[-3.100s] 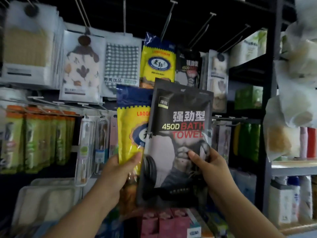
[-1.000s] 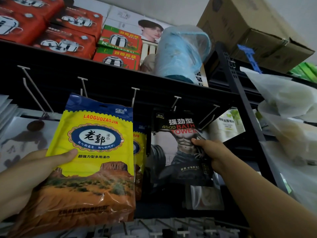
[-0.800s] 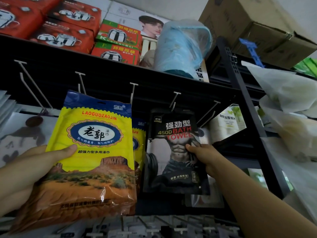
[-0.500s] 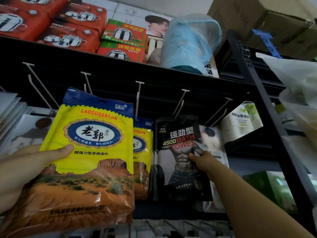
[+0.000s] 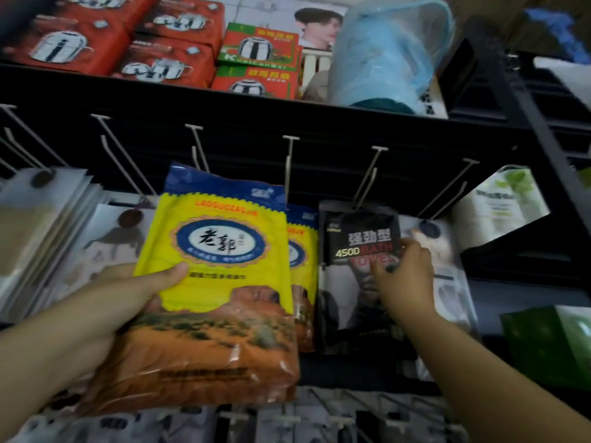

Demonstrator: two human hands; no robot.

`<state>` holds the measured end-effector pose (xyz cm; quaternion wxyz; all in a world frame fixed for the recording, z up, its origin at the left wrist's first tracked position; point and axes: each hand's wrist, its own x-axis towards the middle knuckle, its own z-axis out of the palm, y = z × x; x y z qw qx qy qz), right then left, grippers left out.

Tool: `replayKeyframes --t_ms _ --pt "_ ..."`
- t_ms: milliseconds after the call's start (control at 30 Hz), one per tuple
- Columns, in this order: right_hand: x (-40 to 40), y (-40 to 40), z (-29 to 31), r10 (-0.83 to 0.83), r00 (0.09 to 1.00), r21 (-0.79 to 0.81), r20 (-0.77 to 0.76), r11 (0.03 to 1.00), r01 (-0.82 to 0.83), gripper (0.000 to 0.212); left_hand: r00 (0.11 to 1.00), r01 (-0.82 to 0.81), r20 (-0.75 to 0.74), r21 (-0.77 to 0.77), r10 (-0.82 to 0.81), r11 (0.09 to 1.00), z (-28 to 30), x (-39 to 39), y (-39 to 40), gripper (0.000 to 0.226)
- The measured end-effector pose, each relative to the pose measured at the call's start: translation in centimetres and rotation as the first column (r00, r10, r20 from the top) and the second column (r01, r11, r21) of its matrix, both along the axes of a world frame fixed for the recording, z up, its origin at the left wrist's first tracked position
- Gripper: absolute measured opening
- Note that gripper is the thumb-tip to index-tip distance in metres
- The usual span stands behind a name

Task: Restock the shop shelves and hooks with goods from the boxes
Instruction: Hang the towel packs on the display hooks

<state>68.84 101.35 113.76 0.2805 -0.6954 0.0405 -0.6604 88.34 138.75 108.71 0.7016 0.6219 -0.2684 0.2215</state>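
Note:
My left hand [image 5: 128, 302] grips a yellow and orange towel packet [image 5: 224, 251] with a blue top by its left side, held up in front of the hooks. A second, matching packet [image 5: 300, 260] hangs just behind it. To its right a black bath towel pack [image 5: 358, 238] hangs from a wire hook [image 5: 371, 174]. My right hand [image 5: 406, 276] pinches that pack's right edge, thumb on the front. A bare hook [image 5: 289, 167] sticks out above the yellow packets.
Red pot boxes [image 5: 96, 43] and a blue plastic-wrapped bundle [image 5: 390, 49] sit on the top shelf. White cloth packs [image 5: 41, 225] hang at left. A black shelf post [image 5: 543, 139] runs down the right, a green pack [image 5: 550, 343] below it. More hooks [image 5: 287, 420] line the bottom.
My right hand lifted the black pack up to the hook, where it now hangs, and slid higher along its right edge. The yellow packet in my left hand rose slightly.

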Motion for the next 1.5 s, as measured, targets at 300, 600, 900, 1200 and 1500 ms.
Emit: replayKeyframes --t_ms 300,600,900,1200,1500 --pt "-2.3 8.1 -1.5 0.733 0.627 0.138 -0.265 0.672 -0.727 0.099 0.989 0.111 0.107 -0.061 -0.104 0.992 -2.1 -19.0 -8.0 0.031" --pt "-2.5 8.9 -1.5 0.796 0.578 0.208 -0.182 0.605 -0.768 0.012 0.992 0.125 0.025 -0.122 -0.123 0.985 -2.0 -19.8 -7.3 0.026" --pt "-1.7 9.6 1.6 0.784 0.621 0.179 -0.001 0.611 -0.771 0.007 0.991 -0.06 0.11 -0.185 0.081 0.981 -0.1 -18.1 -2.4 0.021" --pt "-0.6 10.7 5.4 0.701 0.712 0.169 0.021 0.7 -0.694 0.011 0.98 -0.128 0.131 -0.156 0.149 0.98 1.9 -16.3 2.8 0.031" --pt "0.0 12.3 6.6 0.701 0.711 0.199 0.061 0.689 -0.697 0.016 0.988 -0.084 0.111 -0.181 0.106 0.98 2.1 -12.7 5.2 0.023"
